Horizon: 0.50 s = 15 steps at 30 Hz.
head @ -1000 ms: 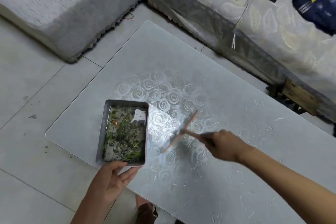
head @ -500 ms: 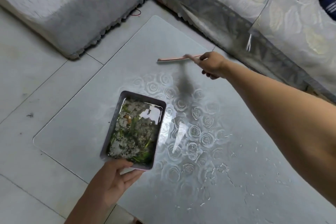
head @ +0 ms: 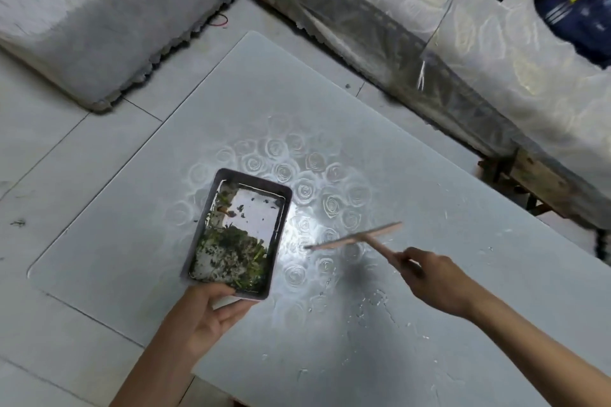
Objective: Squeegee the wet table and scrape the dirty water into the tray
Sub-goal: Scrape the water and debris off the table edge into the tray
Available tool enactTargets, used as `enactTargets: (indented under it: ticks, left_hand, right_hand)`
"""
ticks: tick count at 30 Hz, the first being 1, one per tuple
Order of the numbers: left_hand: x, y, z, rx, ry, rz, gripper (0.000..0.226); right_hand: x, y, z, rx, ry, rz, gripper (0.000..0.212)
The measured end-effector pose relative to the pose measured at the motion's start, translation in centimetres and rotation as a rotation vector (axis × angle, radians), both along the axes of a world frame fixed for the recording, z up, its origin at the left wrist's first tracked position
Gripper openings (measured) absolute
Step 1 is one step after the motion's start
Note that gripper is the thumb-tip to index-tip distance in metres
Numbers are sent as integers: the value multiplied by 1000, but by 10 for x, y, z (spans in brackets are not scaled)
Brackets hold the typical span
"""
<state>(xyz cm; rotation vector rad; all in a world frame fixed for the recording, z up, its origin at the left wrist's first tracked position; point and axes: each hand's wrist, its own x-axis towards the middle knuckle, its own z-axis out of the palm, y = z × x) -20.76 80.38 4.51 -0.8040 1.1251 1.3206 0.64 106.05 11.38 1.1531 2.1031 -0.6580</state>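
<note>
A grey table (head: pixel 231 92) with a rose pattern in its middle carries streaks of water on its near right part. On it sits a metal tray (head: pixel 287 195) holding dirty water and green scraps. My left hand (head: pixel 205 317) grips the tray's near edge, thumb on the rim. My right hand (head: pixel 433 281) holds the handle of a pink squeegee (head: pixel 355 238), whose blade lies just right of the tray, over the rose pattern.
A grey covered sofa block (head: pixel 99 10) stands at the far left. A patterned covered surface (head: pixel 496 59) with bottles and a dark blue container (head: pixel 575 10) runs along the far right. Tiled floor (head: pixel 49 158) lies to the left.
My right hand has swung the squeegee from the table's far edge back toward me, close to the tray's right side. The left hand keeps its hold on the tray.
</note>
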Motion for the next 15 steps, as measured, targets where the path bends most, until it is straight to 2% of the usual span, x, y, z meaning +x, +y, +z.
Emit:
enactTargets:
  ticks: [2, 4, 8, 11, 13, 15]
  left_hand:
    - [1, 4, 4, -5, 0, -17, 61]
    - [2, 7, 5, -5, -4, -37, 59]
    - [6, 12, 2, -6, -22, -83, 56]
    - [10, 17, -1, -18, -27, -98, 57]
    - [14, 20, -3, -41, -16, -114, 57]
    - [18, 23, -1, -56, -3, -151, 56]
  right_hand:
    - [-12, 17, 9, 4, -3, 6, 31]
    - [-34, 46, 14, 40, 88, -44, 35]
    - [-90, 118, 1, 79, 295, -331, 54]
    - [-109, 144, -25, 110, 311, -488, 65]
    - [-94, 139, -44, 116, 273, -511, 60]
    - [-61, 116, -51, 79, 282, -498, 42]
